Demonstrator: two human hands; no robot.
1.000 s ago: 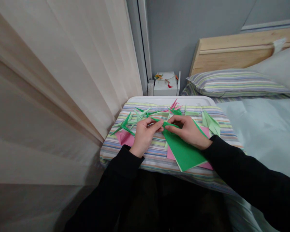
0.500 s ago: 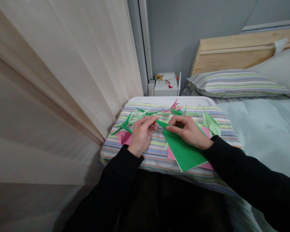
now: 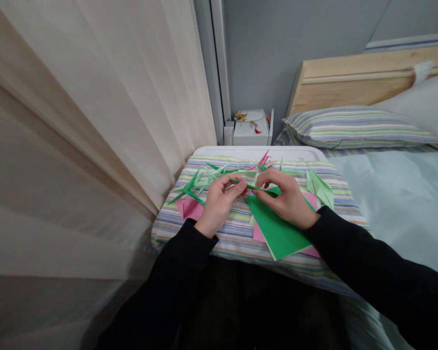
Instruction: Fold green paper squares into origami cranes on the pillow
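Soft, dim indoor light; warped edges.

Pastel stripes across the cloth (image 3: 190, 233); vivid green on the paper sheet (image 3: 277, 233) and the narrow folded strip (image 3: 259, 187); soft pink on the paper square (image 3: 190, 209); solid black on the sleeves (image 3: 365, 253); lilac, lime and cream stripes along the pillow (image 3: 354, 127).

Black long sleeves (image 3: 365, 257) run in from the bottom corners of the frame, plain and snug at the wrists, ending at a bare left hand (image 3: 218, 206) and right hand (image 3: 287, 200); dark clothing (image 3: 248, 306) covers the lap at lower centre.
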